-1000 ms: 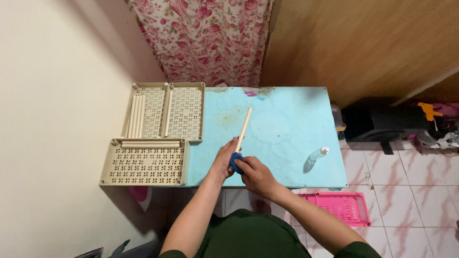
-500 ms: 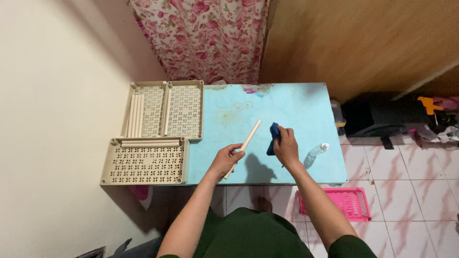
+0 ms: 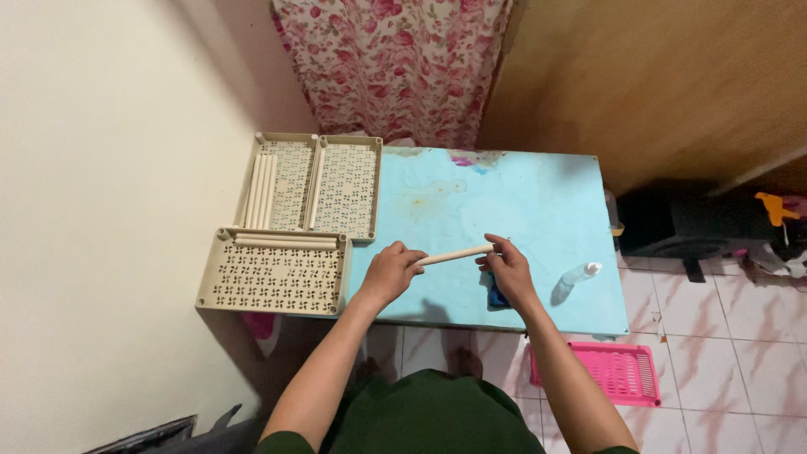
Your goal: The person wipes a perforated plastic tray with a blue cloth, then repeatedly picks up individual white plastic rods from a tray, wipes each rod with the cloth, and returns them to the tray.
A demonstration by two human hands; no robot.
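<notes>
Gripping a pale wooden stick (image 3: 454, 254) at mid-frame, just above the light blue table (image 3: 521, 202): left hand (image 3: 388, 273) curled tight round its lower-left end, right hand (image 3: 507, 269) pinching the right tip between fingertips, a blue pad (image 3: 496, 298) showing under that palm. Lying nearly level, long axis running left to right, right end tipped slightly up. Stacked already at upper left: several sticks in the beige perforated trays (image 3: 315, 181), two more along the top edge of the nearer tray (image 3: 273, 273). Judging by the room left in those trays, plenty to go. Small clear bottle (image 3: 576, 276) on its side at right.
</notes>
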